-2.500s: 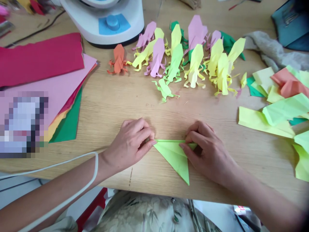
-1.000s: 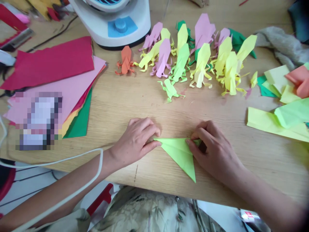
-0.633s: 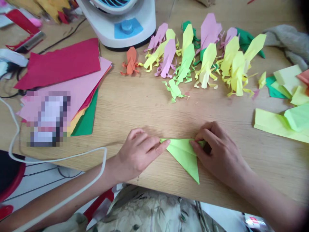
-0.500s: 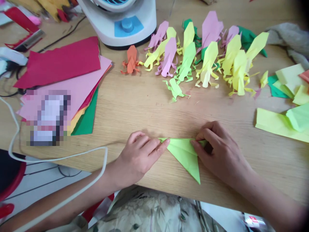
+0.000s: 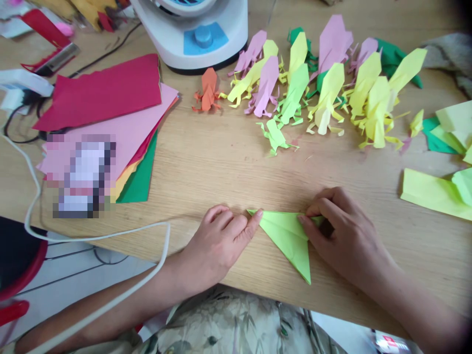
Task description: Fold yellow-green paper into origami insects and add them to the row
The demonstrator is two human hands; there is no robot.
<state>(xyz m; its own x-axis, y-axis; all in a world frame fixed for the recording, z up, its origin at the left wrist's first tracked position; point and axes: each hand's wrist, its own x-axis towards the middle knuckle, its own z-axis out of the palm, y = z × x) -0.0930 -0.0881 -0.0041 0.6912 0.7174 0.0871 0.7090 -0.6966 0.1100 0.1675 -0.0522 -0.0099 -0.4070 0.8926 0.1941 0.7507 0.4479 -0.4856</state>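
Note:
A light green folded paper [image 5: 289,236] lies near the table's front edge, its straight edge at the back and a long point toward me. My left hand [image 5: 221,241] rests at its left corner, thumb pressing on the paper and the other fingers curled. At the right corner my right hand [image 5: 339,226] pinches the paper between thumb and curled fingers. The tip under the right fingers is partly hidden.
Folded paper figures [image 5: 294,96] stand in rows behind the hands. Coloured sheets [image 5: 106,96] with a blurred phone [image 5: 86,169] lie left, near a white cable [image 5: 92,238]. A white appliance [image 5: 206,44] stands at the back. More paper [image 5: 424,191] lies right.
The whole view has shifted, so the table things appear farther right. More of the paper's left tip shows beside my left thumb. Both hands remain on the paper.

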